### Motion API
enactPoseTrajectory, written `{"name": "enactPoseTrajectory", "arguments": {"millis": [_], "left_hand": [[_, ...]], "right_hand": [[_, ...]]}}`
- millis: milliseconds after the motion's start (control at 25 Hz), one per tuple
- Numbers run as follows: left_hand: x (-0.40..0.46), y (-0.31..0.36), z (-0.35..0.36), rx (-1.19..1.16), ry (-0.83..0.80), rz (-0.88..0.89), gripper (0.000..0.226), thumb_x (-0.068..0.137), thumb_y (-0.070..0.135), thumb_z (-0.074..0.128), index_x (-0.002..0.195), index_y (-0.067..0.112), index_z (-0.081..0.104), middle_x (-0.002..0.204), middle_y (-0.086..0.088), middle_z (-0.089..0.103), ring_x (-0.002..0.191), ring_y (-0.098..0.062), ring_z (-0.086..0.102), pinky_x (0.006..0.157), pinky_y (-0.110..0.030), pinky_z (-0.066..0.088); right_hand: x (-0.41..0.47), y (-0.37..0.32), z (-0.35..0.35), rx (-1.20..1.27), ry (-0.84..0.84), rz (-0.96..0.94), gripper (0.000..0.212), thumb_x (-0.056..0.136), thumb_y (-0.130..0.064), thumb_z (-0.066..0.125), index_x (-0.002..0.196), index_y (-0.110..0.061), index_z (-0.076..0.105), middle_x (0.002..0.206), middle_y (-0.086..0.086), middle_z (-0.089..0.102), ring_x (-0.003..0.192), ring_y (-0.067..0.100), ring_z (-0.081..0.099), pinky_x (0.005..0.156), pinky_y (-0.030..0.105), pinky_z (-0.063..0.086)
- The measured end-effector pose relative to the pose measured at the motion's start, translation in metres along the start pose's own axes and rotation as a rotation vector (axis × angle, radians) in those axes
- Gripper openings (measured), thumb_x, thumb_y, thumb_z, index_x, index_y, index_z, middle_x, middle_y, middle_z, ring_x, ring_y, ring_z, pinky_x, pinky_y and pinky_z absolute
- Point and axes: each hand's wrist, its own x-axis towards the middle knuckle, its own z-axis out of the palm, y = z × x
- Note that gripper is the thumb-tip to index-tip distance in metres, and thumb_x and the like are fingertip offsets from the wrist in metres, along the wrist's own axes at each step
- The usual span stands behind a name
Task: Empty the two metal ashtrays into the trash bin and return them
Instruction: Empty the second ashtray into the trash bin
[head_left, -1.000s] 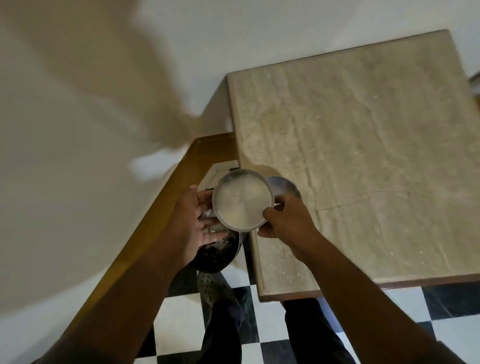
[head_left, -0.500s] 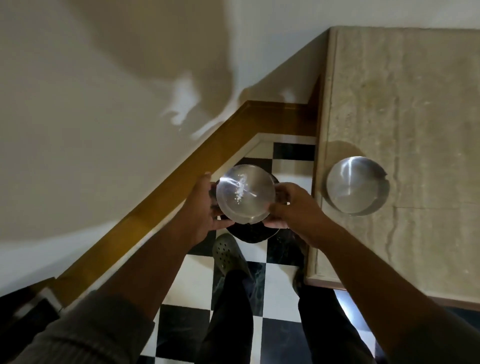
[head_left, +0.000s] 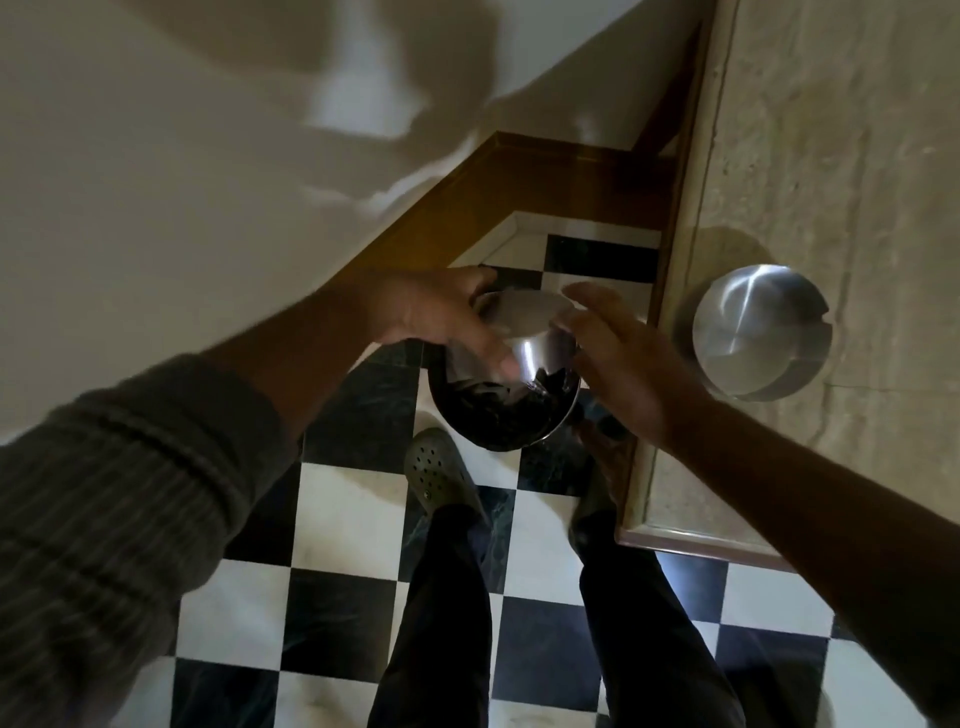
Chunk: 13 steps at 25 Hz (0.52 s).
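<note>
Both hands are on 1 metal ashtray (head_left: 524, 332), held tipped directly over the trash bin (head_left: 504, 410). Left hand (head_left: 441, 312) has its fingers wrapped around the ashtray's left side, gripping the wall. Right hand (head_left: 618, 353) is pressed flat against the ashtray's right side, fingers extended rather than curled; motion blur makes it hard to say whether it grips or just braces, so can't tell. The tilted ashtray shows its pale inner face at the top and its shiny wall below. The bin is a round, dark-lined container with a metal rim, standing on the black-and-white checkered floor (head_left: 343, 525) just beside the table edge, in front of the person's feet. A green perforated clog (head_left: 436, 473) sits right below the bin. The 2nd ashtray (head_left: 758, 332) rests upright on the beige stone tabletop (head_left: 841, 156), near its left edge, well apart from both hands; rim notches are visible on its right side. A wooden baseboard (head_left: 467, 208) runs diagonally along the white wall behind the bin.
</note>
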Motion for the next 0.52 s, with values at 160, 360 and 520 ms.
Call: {"name": "enactPoseTrajectory", "arguments": {"millis": [160,360,520], "left_hand": [[0.015,-0.001,0.023,0.412,0.212,0.104,0.143,0.050,0.047,0.096,0.161,0.027,0.008,0.154,0.000,0.037,0.138,-0.024,0.041,0.100,-0.036,0.047],[0.020,-0.031,0.052,0.600,0.379,0.262,0.147,0.052,0.060,0.091,0.161,0.016,0.003,0.162,-0.005,0.023,0.143,-0.024,0.032,0.109,-0.033,0.037],[0.019,-0.051,0.053,0.625,0.496,0.302,0.143,0.051,0.058,0.092,0.160,0.015,0.009,0.163,-0.009,0.023,0.145,-0.027,0.029,0.110,-0.037,0.039]], "right_hand": [[-0.007,0.015,0.011,-0.041,-0.125,0.002,0.043,0.103,-0.038,0.040,0.145,-0.028,0.043,0.147,-0.006,0.050,0.129,0.008,0.047,0.100,0.014,0.034],[-0.024,0.019,0.023,-0.224,-0.126,-0.025,0.048,0.094,-0.032,0.057,0.137,-0.013,0.050,0.146,0.018,0.051,0.133,0.035,0.049,0.106,0.041,0.046],[-0.020,0.010,0.010,-0.261,0.049,-0.164,0.106,0.075,-0.061,0.074,0.151,-0.006,0.023,0.161,0.023,0.020,0.150,0.042,0.013,0.119,0.056,0.019]]}}
